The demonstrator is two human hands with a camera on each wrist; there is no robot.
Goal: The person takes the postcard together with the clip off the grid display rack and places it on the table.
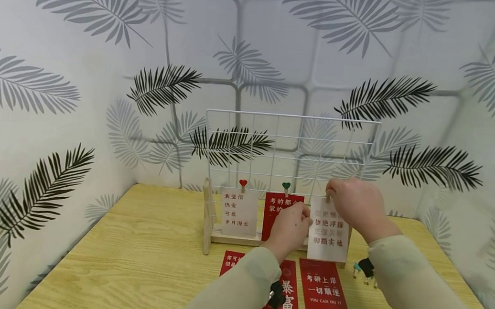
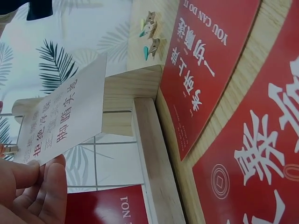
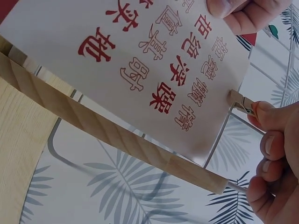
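A white card [image 1: 327,251] printed with red Chinese characters stands at the right end of a white wire grid rack [image 1: 235,240] with a wooden base. By its left edge my left hand [image 1: 287,231] pinches the card between thumb and fingers. My right hand [image 1: 358,205] holds a small wooden clothespin [image 3: 241,101] between thumb and forefinger. In the right wrist view, that clothespin sits over the card's upper edge and a grid wire. Another white card [image 1: 239,223] hangs from a red heart clothespin [image 1: 243,183], and a red card [image 1: 270,213] from a green heart one [image 1: 286,186].
Several red cards [image 1: 325,301] lie on the wooden table [image 1: 136,261] in front of the rack, partly behind my left forearm. Small loose clothespins [image 2: 152,46] with turquoise tops are on the table to the right. A leaf-patterned wall [image 1: 254,54] rises behind.
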